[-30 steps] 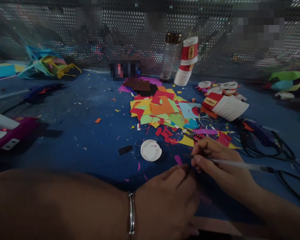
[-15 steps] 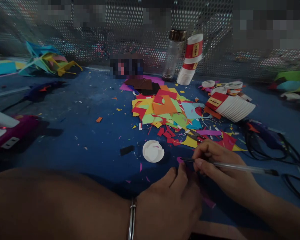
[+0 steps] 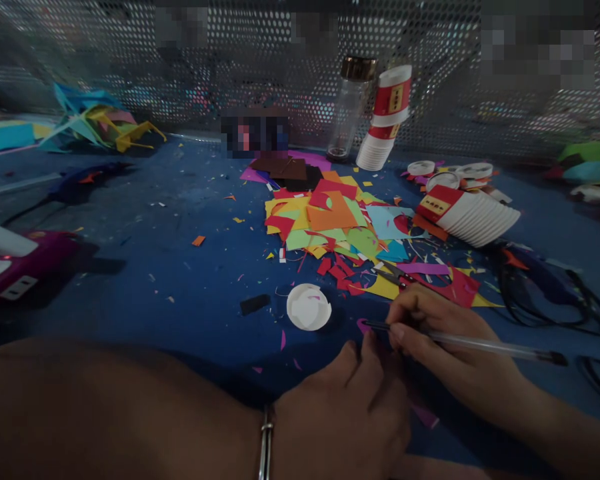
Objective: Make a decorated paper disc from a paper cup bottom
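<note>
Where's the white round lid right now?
Head view, centre: the white round lid lies on the blue table, left of the right hand and its pen, just nearer than the coloured paper pile, a small black piece on its left.

The blue table [image 3: 170,280] carries many paper things. Just beyond the left hand [image 3: 350,413] lies a white round lid [image 3: 309,307], a small black piece [image 3: 255,304] beside it. Farther beyond is a heap of coloured paper scraps [image 3: 330,220]. Beyond the right hand [image 3: 440,340] a stack of paper cups [image 3: 473,217] lies on its side, and black cables [image 3: 540,300] lie to its right
</note>
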Motion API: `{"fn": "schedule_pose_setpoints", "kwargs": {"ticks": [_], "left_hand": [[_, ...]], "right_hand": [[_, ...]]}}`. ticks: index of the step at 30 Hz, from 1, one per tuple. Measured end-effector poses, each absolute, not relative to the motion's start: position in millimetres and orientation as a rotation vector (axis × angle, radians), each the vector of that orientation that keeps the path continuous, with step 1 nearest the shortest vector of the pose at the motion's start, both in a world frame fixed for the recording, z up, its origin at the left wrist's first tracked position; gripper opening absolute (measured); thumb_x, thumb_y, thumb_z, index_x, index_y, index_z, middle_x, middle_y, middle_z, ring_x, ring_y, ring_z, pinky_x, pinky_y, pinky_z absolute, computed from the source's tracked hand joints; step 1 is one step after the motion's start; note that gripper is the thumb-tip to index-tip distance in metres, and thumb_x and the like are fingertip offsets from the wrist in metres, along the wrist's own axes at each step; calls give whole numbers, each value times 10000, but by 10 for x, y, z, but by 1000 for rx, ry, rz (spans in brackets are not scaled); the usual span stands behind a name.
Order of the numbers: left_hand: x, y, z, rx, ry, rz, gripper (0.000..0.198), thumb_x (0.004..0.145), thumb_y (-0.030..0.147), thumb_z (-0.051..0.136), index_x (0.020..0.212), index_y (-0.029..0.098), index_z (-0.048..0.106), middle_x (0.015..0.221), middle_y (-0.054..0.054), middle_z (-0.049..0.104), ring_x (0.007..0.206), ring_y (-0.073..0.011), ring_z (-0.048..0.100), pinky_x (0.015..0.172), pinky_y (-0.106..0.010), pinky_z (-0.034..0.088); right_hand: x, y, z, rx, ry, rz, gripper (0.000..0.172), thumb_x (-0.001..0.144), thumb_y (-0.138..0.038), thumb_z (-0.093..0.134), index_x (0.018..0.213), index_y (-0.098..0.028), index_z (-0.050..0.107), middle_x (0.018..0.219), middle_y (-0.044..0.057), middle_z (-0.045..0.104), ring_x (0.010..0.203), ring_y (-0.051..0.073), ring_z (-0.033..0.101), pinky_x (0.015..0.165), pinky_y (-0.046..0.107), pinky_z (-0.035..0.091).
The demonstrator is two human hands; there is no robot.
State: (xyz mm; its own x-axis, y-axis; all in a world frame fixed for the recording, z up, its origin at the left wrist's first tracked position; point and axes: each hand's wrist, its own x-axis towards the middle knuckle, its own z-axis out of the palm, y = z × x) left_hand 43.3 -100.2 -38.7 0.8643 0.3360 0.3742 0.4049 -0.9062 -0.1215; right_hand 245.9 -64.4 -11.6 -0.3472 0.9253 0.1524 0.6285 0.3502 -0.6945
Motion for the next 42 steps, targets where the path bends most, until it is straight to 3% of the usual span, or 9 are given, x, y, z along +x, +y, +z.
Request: {"fn": "schedule_pose_setpoints", "kwargs": {"ticks": [7, 20, 25, 32, 42], "left_hand": [[450, -1008, -393, -2787, -623, -527, 372, 1049, 248, 452, 1216, 147, 768, 1283, -90, 768, 1194, -273, 715, 999, -347, 517], [447, -1029, -409, -2823, -623, -497, 368, 1042, 288, 480, 1235, 128, 748, 1303, -114, 751, 1219, -306, 705, 1010, -362, 535], [438, -1030, -422, -2876, -608, -422, 414, 1043, 355, 500, 1285, 90, 707, 1334, -180, 722, 1262, -332, 686, 1042, -377, 525], [444, -1025, -379, -2790, -621, -490, 401, 1051, 287, 451, 1276, 104, 727, 1331, -130, 740, 1218, -294, 714, 1026, -345, 525], [424, -1030, -374, -2810, -591, -410, 413, 1056, 352, 456, 1263, 127, 734, 1314, -127, 747, 1229, -296, 710, 1045, -358, 530]], "right_hand": [[2481, -670, -136, -1363, -2075, 799, 148, 939, -232, 533, 800, -244, 584, 594, -38, 584, 471, 117, 551, 424, 226, 399], [2471, -658, -124, -1354, -2029, 802, 144, 912, -215, 539, 780, -244, 592, 596, -38, 617, 470, 111, 605, 425, 204, 461], [2463, -653, -103, -1377, -2008, 757, 141, 892, -219, 540, 766, -243, 599, 601, -32, 611, 462, 112, 591, 412, 211, 464], [2496, -667, -170, -1378, -2080, 717, 146, 936, -204, 530, 805, -244, 582, 607, -49, 604, 478, 106, 595, 440, 215, 446], [2527, -708, -211, -1396, -2105, 642, 163, 967, -208, 510, 819, -249, 567, 626, -56, 585, 497, 102, 564, 466, 227, 410]]}}
